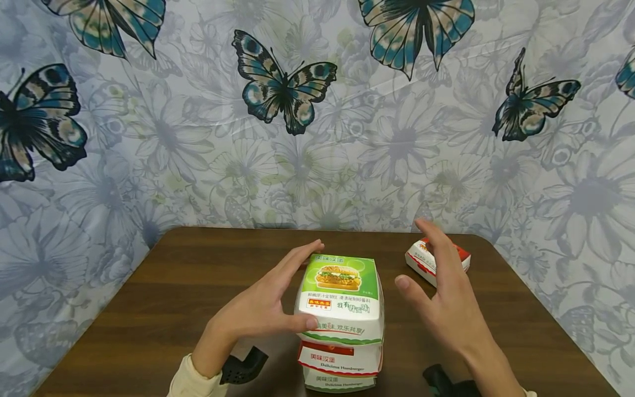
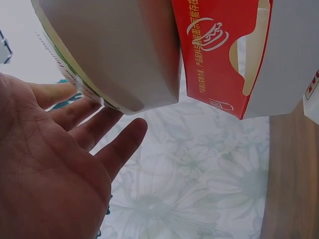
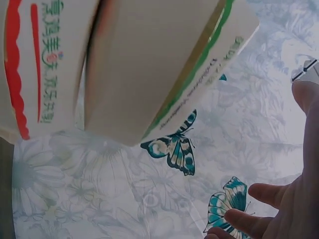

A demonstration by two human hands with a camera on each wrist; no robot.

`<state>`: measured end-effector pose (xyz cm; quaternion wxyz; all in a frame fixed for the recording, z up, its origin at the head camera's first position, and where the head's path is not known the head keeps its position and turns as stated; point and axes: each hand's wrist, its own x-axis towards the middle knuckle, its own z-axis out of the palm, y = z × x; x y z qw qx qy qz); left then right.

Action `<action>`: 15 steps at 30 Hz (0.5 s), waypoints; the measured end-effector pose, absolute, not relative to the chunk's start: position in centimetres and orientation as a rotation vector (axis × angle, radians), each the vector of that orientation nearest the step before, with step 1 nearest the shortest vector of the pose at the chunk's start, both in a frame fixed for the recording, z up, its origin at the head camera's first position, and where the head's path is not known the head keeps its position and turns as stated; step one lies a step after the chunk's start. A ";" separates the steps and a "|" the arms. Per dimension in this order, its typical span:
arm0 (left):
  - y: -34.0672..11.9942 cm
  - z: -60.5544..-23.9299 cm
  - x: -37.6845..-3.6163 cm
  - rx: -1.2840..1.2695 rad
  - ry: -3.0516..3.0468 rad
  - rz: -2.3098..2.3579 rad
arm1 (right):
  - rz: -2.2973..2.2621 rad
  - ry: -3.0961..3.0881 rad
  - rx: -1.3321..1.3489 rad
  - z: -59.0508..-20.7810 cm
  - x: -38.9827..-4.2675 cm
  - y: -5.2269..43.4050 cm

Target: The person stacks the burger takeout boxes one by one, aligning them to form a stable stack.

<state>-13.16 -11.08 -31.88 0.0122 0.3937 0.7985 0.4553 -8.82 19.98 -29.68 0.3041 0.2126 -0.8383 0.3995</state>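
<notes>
Burger boxes stand in a stack near the front middle of the table in the head view. On top is a green-and-white hamburger box [image 1: 342, 298], above a red-and-white one [image 1: 342, 358] and another green-edged one [image 1: 339, 380]. My left hand [image 1: 258, 306] is at the top box's left side, thumb by its front left edge and fingers extended along the far left. In the left wrist view those fingers [image 2: 92, 122] look loosely spread beside the box. My right hand [image 1: 448, 300], fingers apart and holding nothing, hovers right of the stack.
Another red-and-white box [image 1: 426, 259] lies at the table's back right, partly hidden behind my right hand. The brown wooden table [image 1: 198, 275] reaches to a butterfly-patterned cloth [image 1: 397, 165] behind it. Dark wrist devices [image 1: 245, 366] show below the hands.
</notes>
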 end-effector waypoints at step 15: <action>-11.0 -32.1 -13.2 1.213 2.491 1.402 | 1.066 -2.226 0.375 -29.5 -10.1 21.9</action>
